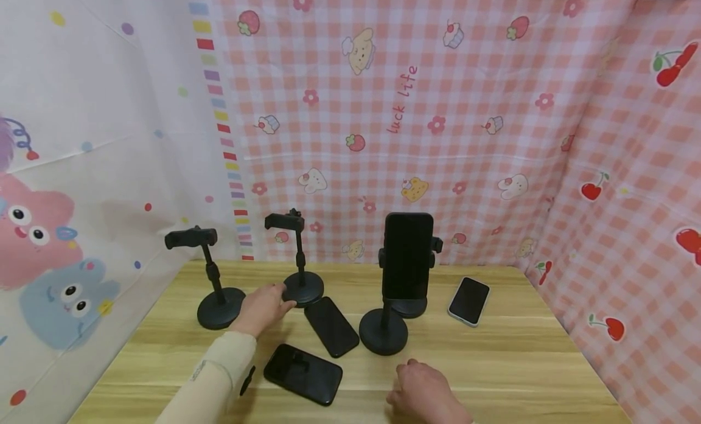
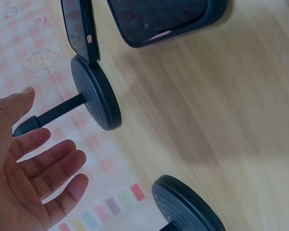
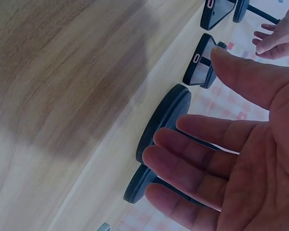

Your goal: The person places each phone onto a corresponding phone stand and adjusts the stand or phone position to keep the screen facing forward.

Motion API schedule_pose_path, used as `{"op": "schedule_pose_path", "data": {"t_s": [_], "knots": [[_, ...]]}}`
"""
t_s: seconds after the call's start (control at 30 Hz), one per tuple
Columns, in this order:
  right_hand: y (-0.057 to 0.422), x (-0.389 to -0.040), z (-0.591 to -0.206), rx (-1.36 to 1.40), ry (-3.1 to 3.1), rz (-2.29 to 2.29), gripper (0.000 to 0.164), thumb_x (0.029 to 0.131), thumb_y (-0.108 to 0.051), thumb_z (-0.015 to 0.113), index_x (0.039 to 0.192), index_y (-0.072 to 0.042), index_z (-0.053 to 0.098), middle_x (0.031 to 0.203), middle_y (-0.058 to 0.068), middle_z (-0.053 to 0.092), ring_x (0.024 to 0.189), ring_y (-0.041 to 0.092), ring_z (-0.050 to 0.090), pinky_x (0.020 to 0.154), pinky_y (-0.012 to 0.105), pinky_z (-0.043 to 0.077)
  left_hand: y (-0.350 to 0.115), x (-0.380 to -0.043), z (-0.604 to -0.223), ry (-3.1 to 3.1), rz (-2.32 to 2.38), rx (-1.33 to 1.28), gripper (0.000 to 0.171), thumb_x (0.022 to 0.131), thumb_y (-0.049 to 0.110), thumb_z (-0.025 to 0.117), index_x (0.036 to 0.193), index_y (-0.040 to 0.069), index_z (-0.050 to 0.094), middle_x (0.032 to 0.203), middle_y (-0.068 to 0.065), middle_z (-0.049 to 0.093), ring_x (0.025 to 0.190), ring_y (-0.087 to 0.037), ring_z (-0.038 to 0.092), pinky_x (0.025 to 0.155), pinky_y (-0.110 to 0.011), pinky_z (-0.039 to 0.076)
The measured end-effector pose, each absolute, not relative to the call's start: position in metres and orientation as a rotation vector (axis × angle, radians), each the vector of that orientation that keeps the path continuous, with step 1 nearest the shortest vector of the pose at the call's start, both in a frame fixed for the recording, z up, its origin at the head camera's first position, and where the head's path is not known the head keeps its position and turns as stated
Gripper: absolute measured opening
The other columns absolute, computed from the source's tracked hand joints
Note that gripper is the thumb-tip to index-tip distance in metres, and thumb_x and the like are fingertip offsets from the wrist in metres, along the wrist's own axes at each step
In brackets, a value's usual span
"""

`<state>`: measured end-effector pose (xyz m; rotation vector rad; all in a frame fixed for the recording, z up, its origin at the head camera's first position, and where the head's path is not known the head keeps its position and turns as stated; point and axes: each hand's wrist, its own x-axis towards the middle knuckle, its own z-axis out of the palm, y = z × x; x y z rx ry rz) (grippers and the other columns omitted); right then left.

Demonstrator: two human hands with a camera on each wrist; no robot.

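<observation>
My left hand (image 1: 265,308) hovers near the base of a black phone stand (image 1: 303,288), its fingers loosely bent and holding nothing in the left wrist view. A second black phone stand (image 1: 221,307) is just left of that hand. To its right a black phone (image 1: 331,326) lies flat, and another black phone (image 1: 303,374) lies nearer the front. My right hand (image 1: 424,392) is over the front of the table, fingers relaxed and nothing in them. Beyond it stands a phone stand (image 1: 384,331) with an upright black phone (image 1: 408,256) in front of its holder area.
Behind the upright phone, another stand's base (image 1: 409,307) partly shows. A smaller phone with a pale edge (image 1: 469,300) lies at the right on the wooden table (image 1: 509,363). Patterned cloth (image 1: 471,77) hangs behind and at both sides.
</observation>
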<state>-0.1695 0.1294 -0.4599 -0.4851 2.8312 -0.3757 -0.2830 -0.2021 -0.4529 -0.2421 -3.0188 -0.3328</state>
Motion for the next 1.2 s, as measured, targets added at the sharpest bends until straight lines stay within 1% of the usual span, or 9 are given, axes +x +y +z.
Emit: {"op": "schedule_pose_path", "data": {"t_s": [0.13, 0.33, 0.43, 0.57, 0.83, 1.07, 1.2], "knots": [[0.130, -0.169, -0.461, -0.483, 2.814, -0.408, 0.025, 0.082, -0.025, 0.076, 0.083, -0.003, 0.064, 0.077, 0.006, 0.054, 0.067, 0.020, 0.050, 0.068, 0.042, 0.051, -0.206, -0.290, -0.450, -3.052, -0.347, -0.192, 0.051, 0.095, 0.039, 0.067, 0.128, 0.001, 0.062, 0.113, -0.018, 0.068, 0.096, -0.036, 0.066, 0.077, -0.052, 0.053], [0.131, -0.166, -0.461, -0.473, 2.810, -0.401, 0.026, 0.081, -0.025, 0.079, 0.082, -0.003, 0.063, 0.077, 0.006, 0.055, 0.068, 0.021, 0.052, 0.072, 0.043, 0.052, -0.206, -0.299, -0.443, -3.064, -0.347, -0.179, 0.052, 0.095, 0.037, 0.067, 0.130, -0.001, 0.059, 0.117, -0.022, 0.066, 0.098, -0.037, 0.066, 0.079, -0.053, 0.053], [0.130, -0.166, -0.461, -0.470, 2.806, -0.403, 0.027, 0.081, -0.025, 0.079, 0.082, -0.003, 0.064, 0.076, 0.006, 0.054, 0.067, 0.020, 0.052, 0.071, 0.042, 0.052, -0.207, -0.303, -0.441, -3.073, -0.365, -0.163, 0.053, 0.096, 0.037, 0.065, 0.132, -0.002, 0.058, 0.121, -0.023, 0.064, 0.102, -0.038, 0.065, 0.083, -0.054, 0.052], [0.129, -0.165, -0.461, -0.473, 2.803, -0.394, 0.026, 0.081, -0.025, 0.079, 0.081, -0.004, 0.064, 0.075, 0.005, 0.054, 0.066, 0.020, 0.050, 0.069, 0.041, 0.052, -0.206, -0.310, -0.437, -3.076, -0.388, -0.154, 0.053, 0.097, 0.037, 0.064, 0.132, -0.002, 0.057, 0.123, -0.024, 0.062, 0.105, -0.039, 0.063, 0.086, -0.055, 0.051], [0.128, -0.165, -0.463, -0.497, 2.798, -0.331, 0.027, 0.081, -0.027, 0.079, 0.079, -0.005, 0.064, 0.074, 0.004, 0.054, 0.067, 0.018, 0.051, 0.070, 0.039, 0.052, -0.205, -0.323, -0.425, -3.015, -0.381, -0.191, 0.051, 0.097, 0.036, 0.064, 0.129, -0.004, 0.059, 0.118, -0.022, 0.065, 0.104, -0.037, 0.064, 0.087, -0.053, 0.051], [0.126, -0.167, -0.464, -0.443, 2.764, -0.328, 0.027, 0.082, -0.028, 0.079, 0.081, -0.004, 0.065, 0.074, 0.004, 0.054, 0.067, 0.019, 0.050, 0.070, 0.039, 0.052, -0.201, -0.332, -0.415, -2.986, -0.391, -0.211, 0.052, 0.097, 0.036, 0.064, 0.132, -0.003, 0.058, 0.122, -0.021, 0.064, 0.107, -0.037, 0.064, 0.089, -0.052, 0.050], [0.124, -0.167, -0.463, -0.421, 2.760, -0.317, 0.028, 0.081, -0.028, 0.080, 0.081, -0.004, 0.065, 0.075, 0.004, 0.054, 0.067, 0.019, 0.050, 0.071, 0.039, 0.052, -0.199, -0.335, -0.408, -2.958, -0.403, -0.225, 0.050, 0.098, 0.035, 0.063, 0.130, -0.003, 0.059, 0.118, -0.021, 0.065, 0.104, -0.036, 0.065, 0.087, -0.051, 0.051]]}}
